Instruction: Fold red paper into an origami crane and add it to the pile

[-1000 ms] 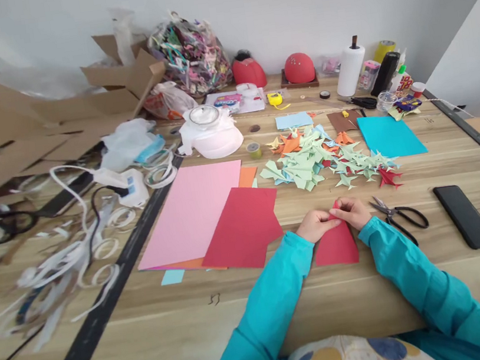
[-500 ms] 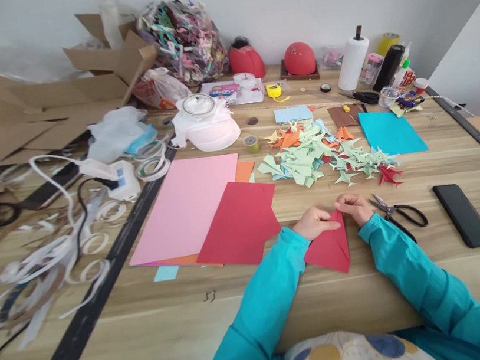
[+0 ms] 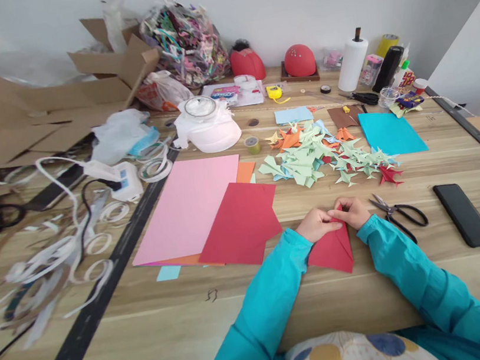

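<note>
A small folded piece of red paper (image 3: 332, 250) lies at the front of the table, its narrow end under my fingers. My left hand (image 3: 318, 224) pinches it from the left side near the top. From the right, my right hand (image 3: 351, 211) grips the upper tip, and the thumbs of both hands nearly meet there. Part of the paper's top is hidden by my fingers. Beyond my hands lies a pile of folded paper cranes (image 3: 308, 155), mostly pale green with some orange, blue and red.
Scissors (image 3: 399, 214) lie just right of my right hand, with a black phone (image 3: 465, 214) farther right. Red sheets (image 3: 241, 221) overlap a pink sheet (image 3: 190, 205) on the left. White cables and strips (image 3: 54, 254) clutter the far left. A teal sheet (image 3: 394, 131) lies behind.
My right thumb has moved left and down along the paper's tip, toward my left fingers. Both hands still hold the red paper.
</note>
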A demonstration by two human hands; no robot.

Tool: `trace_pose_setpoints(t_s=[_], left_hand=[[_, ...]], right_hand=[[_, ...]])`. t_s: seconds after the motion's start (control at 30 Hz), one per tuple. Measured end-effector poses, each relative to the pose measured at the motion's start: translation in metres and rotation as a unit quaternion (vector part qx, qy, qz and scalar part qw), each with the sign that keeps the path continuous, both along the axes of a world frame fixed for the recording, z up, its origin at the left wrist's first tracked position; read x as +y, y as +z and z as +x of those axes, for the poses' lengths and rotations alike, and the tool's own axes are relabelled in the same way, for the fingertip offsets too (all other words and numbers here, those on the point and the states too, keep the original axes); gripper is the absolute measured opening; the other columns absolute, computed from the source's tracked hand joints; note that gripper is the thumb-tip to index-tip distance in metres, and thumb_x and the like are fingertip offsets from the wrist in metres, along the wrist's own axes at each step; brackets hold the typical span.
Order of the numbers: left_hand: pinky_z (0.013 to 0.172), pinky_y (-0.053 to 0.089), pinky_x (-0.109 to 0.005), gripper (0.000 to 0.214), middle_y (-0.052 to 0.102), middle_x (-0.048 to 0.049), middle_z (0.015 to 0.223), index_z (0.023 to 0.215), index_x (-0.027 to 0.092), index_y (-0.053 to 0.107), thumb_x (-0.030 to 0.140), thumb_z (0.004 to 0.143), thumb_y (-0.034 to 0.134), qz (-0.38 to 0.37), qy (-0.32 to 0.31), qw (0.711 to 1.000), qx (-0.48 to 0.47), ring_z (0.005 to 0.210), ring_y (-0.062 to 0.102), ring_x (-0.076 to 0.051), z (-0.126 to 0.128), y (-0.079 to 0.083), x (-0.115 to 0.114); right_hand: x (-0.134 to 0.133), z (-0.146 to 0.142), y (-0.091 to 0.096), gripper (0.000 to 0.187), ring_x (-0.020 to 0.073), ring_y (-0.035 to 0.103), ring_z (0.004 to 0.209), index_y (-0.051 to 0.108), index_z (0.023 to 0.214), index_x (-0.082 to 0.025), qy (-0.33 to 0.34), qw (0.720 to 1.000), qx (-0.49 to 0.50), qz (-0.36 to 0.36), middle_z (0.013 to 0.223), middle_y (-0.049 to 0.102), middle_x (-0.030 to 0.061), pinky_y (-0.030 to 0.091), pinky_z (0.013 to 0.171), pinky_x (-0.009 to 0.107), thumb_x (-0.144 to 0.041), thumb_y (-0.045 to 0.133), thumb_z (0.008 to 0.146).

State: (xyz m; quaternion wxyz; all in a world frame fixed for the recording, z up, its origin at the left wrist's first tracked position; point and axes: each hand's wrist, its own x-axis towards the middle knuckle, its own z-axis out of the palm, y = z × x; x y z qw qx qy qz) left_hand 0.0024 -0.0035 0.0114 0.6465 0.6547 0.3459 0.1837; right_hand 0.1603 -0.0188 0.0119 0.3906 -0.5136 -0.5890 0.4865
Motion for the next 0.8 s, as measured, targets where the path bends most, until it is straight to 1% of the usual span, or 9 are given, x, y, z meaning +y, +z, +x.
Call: trace_pose_setpoints(t_s=[0.13, 0.23, 0.4, 0.5, 0.57, 0.67, 0.73, 0.8], left_hand=[[0.046, 0.023, -0.021, 0.037, 0.039, 0.0044, 0.046, 0.053, 0.01, 0.055, 0.044, 0.067, 0.057, 0.0, 0.032, 0.999, -0.012, 0.049, 0.032, -0.007, 0.0036, -0.0019, -0.0034], [0.048, 0.025, -0.021, 0.036, 0.041, 0.0038, 0.048, 0.05, 0.011, 0.053, 0.042, 0.068, 0.056, 0.0, 0.055, 0.998, -0.022, 0.051, 0.034, -0.007, 0.0043, -0.0011, -0.0046], [0.047, 0.022, -0.022, 0.037, 0.034, 0.0048, 0.045, 0.046, 0.012, 0.047, 0.04, 0.069, 0.054, -0.008, 0.067, 0.998, -0.015, 0.049, 0.03, -0.007, 0.0033, 0.0024, -0.0067], [0.047, 0.022, -0.023, 0.035, 0.033, 0.0047, 0.046, 0.046, 0.013, 0.044, 0.037, 0.071, 0.05, 0.002, 0.076, 0.997, -0.019, 0.049, 0.029, -0.007, 0.0038, 0.0036, -0.008], [0.047, 0.022, -0.023, 0.034, 0.032, 0.0048, 0.045, 0.045, 0.014, 0.041, 0.034, 0.072, 0.047, 0.012, 0.078, 0.997, -0.01, 0.049, 0.028, -0.007, 0.0048, 0.0034, -0.0088], [0.045, 0.018, -0.023, 0.035, 0.026, 0.0053, 0.044, 0.042, 0.015, 0.033, 0.033, 0.07, 0.045, 0.04, 0.09, 0.995, 0.014, 0.047, 0.025, -0.006, 0.0064, 0.0019, -0.0095], [0.045, 0.017, -0.023, 0.036, 0.023, 0.0055, 0.043, 0.041, 0.016, 0.029, 0.033, 0.069, 0.045, 0.052, 0.095, 0.994, 0.02, 0.046, 0.023, -0.006, 0.0068, 0.0015, -0.0095], [0.044, 0.016, -0.023, 0.035, 0.023, 0.0055, 0.043, 0.041, 0.016, 0.029, 0.032, 0.068, 0.045, 0.045, 0.094, 0.994, 0.018, 0.046, 0.023, -0.006, 0.0062, 0.0021, -0.009]], right_hand=[[0.0006, 0.0031, -0.0022, 0.037, 0.0068, 0.034, 0.047, 0.047, 0.05, -0.016, 0.015, 1.0, 0.002, 0.008, 0.047, 0.043, -0.0045, 0.028, 0.046, 0.022, -0.045, 0.066, 0.062], [0.0011, 0.0055, -0.004, 0.037, 0.0069, 0.034, 0.047, 0.047, 0.05, -0.016, 0.026, 1.0, 0.012, 0.01, 0.048, 0.042, -0.0046, 0.028, 0.046, 0.022, -0.045, 0.065, 0.064], [0.0012, 0.006, -0.0059, 0.04, 0.0066, 0.03, 0.047, 0.044, 0.048, -0.016, 0.02, 0.999, 0.035, -0.001, 0.046, 0.037, -0.0055, 0.025, 0.046, 0.022, -0.047, 0.063, 0.066], [0.0011, 0.0067, -0.0059, 0.041, 0.0065, 0.029, 0.047, 0.042, 0.048, -0.016, 0.018, 0.999, 0.039, 0.0, 0.047, 0.035, -0.0058, 0.024, 0.046, 0.022, -0.046, 0.063, 0.066], [0.0009, 0.0072, -0.0053, 0.04, 0.0065, 0.03, 0.047, 0.043, 0.048, -0.016, 0.031, 0.999, 0.028, 0.001, 0.047, 0.036, -0.0056, 0.025, 0.046, 0.022, -0.046, 0.063, 0.066], [0.0006, 0.0066, -0.0037, 0.04, 0.0065, 0.031, 0.047, 0.044, 0.048, -0.016, 0.039, 0.999, 0.002, 0.008, 0.047, 0.036, -0.0057, 0.025, 0.046, 0.021, -0.046, 0.064, 0.064], [0.0004, 0.005, -0.0029, 0.04, 0.0064, 0.031, 0.047, 0.045, 0.049, -0.016, 0.032, 0.999, -0.008, 0.008, 0.046, 0.036, -0.006, 0.025, 0.045, 0.021, -0.047, 0.066, 0.062], [0.0004, 0.0031, -0.0027, 0.041, 0.0062, 0.03, 0.046, 0.045, 0.049, -0.016, 0.023, 1.0, -0.009, 0.0, 0.046, 0.036, -0.0061, 0.024, 0.045, 0.021, -0.048, 0.066, 0.061]])
